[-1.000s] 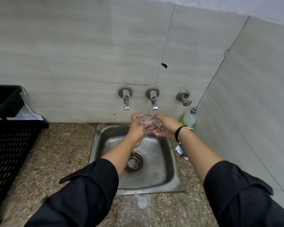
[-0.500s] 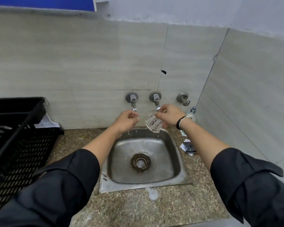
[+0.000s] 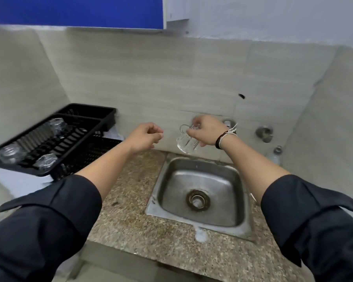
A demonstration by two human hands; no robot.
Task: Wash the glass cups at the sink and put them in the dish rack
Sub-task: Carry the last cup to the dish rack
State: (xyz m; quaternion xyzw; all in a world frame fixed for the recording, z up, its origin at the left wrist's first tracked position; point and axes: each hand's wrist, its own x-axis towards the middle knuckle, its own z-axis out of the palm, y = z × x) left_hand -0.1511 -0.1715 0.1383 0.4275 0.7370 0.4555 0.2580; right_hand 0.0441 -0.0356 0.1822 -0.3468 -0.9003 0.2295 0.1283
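My right hand [image 3: 207, 130] grips a clear glass cup [image 3: 186, 143] upside down by its base, above the back left corner of the steel sink [image 3: 165, 186]. Beside it my left hand [image 3: 145, 137] hovers over the counter with loosely curled fingers and holds nothing. The black dish rack [image 3: 102, 116] stands at the left against the wall. Three glass cups sit upturned in it: one at the back [image 3: 56, 125], one at the left [image 3: 9, 152], one at the front [image 3: 45, 161].
The speckled stone counter [image 3: 130, 220] surrounds the sink. A wall tap knob [image 3: 264, 133] and a small bottle [image 3: 275, 154] are at the right, near the corner. A blue cabinet [image 3: 75, 11] hangs overhead. My right hand hides the spouts.
My left hand let go of the cup and tap area and moved left. My right hand turned the cup upside down and carried it left, away from the spouts. The view swung toward the rack.
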